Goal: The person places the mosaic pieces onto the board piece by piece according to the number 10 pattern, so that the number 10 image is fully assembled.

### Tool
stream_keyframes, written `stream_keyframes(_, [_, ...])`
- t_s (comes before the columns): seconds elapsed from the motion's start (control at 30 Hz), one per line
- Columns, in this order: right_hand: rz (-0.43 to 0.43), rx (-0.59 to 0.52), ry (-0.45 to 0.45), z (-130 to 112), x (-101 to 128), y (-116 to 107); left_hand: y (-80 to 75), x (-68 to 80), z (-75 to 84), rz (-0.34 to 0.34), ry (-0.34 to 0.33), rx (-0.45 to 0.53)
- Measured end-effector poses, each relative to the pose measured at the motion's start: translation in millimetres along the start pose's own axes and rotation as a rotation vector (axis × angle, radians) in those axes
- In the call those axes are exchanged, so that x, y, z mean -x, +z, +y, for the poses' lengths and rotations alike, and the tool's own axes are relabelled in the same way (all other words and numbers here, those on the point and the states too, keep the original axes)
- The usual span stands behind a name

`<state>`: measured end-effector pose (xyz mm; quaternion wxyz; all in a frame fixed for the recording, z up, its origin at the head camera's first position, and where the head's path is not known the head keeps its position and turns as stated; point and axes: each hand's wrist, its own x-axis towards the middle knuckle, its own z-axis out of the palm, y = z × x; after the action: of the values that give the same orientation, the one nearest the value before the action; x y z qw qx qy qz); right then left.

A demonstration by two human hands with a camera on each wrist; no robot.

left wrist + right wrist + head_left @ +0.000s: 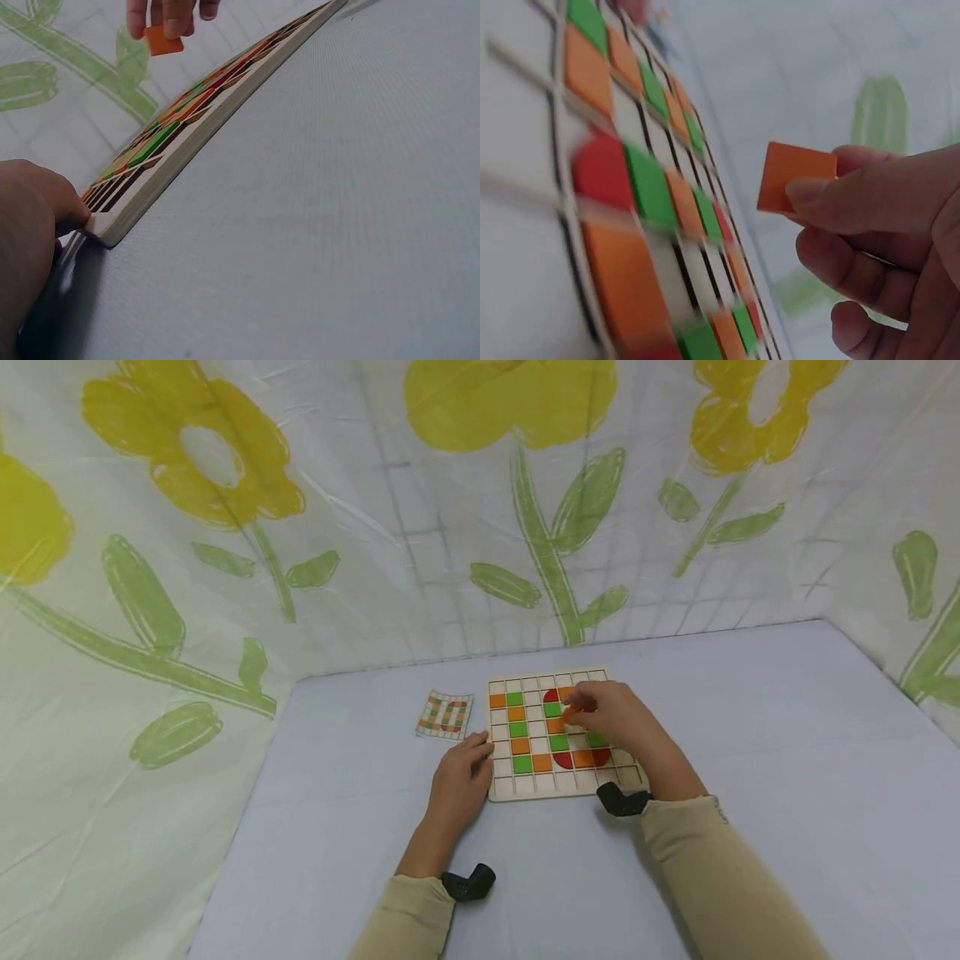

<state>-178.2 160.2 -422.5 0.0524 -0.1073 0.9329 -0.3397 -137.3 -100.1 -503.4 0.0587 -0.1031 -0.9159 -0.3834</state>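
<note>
A square wooden grid board (517,785) lies on the table, with orange and green squares and red rounded pieces set in its cells. My right hand (611,714) is above the board's right half. Thumb and fingers pinch an orange square tile (795,176), raised off the board in both wrist views. My left hand (459,777) is at the board's left edge. In the left wrist view its thumb lies on the near corner of the rim, with another fingertip just below. The right hand covers some cells in the head view.
A small card (446,715) with a coloured grid pattern lies left of the board. The pale table (337,810) reaches back to a hanging cloth (360,602) printed with yellow flowers. Black wrist devices (469,883) sit at both sleeve cuffs.
</note>
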Motion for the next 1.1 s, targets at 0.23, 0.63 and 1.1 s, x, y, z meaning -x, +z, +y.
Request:
stream_keyframes(0.23, [-0.134, 0.038, -0.122, -46, 1, 47, -1.0, -1.2, -0.6, -0.008, 0.014, 0.003])
stream_keyframes(0.63, [-0.081, 0.153, -0.207, -49, 2, 82, -1.4, -0.8, 1.6, -0.021, 0.042, -0.032])
stream_keyframes(1.1, [-0.068, 0.302, -0.295, -49, 0, 93, -2.6, -0.1, -1.1, 0.006, 0.033, -0.024])
